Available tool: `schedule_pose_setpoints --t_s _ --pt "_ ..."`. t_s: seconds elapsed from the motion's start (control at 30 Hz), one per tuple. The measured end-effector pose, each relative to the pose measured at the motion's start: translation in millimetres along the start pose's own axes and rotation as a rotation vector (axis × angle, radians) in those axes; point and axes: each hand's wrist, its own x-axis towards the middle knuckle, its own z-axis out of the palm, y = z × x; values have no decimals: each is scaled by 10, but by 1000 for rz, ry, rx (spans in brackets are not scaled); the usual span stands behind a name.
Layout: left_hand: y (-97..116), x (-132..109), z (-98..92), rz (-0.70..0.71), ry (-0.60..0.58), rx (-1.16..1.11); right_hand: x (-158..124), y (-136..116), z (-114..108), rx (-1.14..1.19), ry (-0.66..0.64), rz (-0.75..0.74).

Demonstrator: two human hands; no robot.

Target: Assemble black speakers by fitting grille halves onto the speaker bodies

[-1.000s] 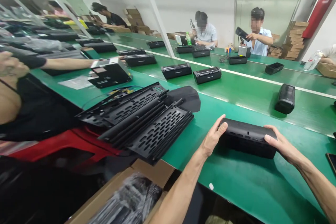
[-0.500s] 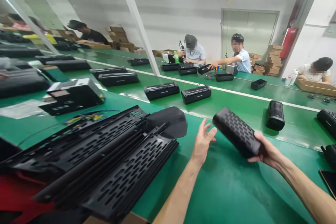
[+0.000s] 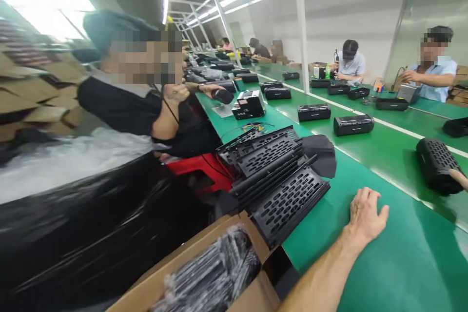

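My left hand (image 3: 366,214) is over the green bench top, palm down, fingers apart and holding nothing. Left of it lies a stack of black perforated covers (image 3: 292,202), with a dark sheet-like piece (image 3: 320,153) at its far end. At the right edge, a black perforated speaker housing (image 3: 435,161) is on the green belt surface. Only a fingertip part of my right hand (image 3: 458,178) shows, pressed on the near end of that housing; the rest is out of frame.
An open carton (image 3: 146,285) of plastic-wrapped parts stands below the stack. A co-worker in black (image 3: 120,107) sits to the left, holding a black part. Black housings (image 3: 353,125) line the belt, a metal-cased device (image 3: 249,105) stands behind the covers, and people work across.
The view has swung left, bringing in the carton and the near co-worker. My right hand has brought the housing onto the belt surface. My left hand has lowered towards the bench top.
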Motion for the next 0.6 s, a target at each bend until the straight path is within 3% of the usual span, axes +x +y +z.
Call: schedule_pose_setpoints --t_s 0.07,0.2,0.3,0.37,0.47,0.53,0.6 --pt "71 -6 -9 13 67 -13 -175 -244 163 98 -99 -128" --pt "189 -61 -141 188 322 -74 -725 -1377 892 347 -545 -591" --pt "309 -190 -414 293 456 -71 -999 -2171 1440 280 -608 -681" --pt "380 -335 -751 337 495 -27 -1062 -2458 1656 250 -598 -699" --pt "315 -600 -1505 321 601 136 -1015 -2480 1742 215 -591 -713" --pt "91 -725 -2096 173 701 289 -923 -2290 1701 201 -576 -711" --pt "-251 -732 -2650 -67 809 365 -816 -2045 1653 181 -566 -701"
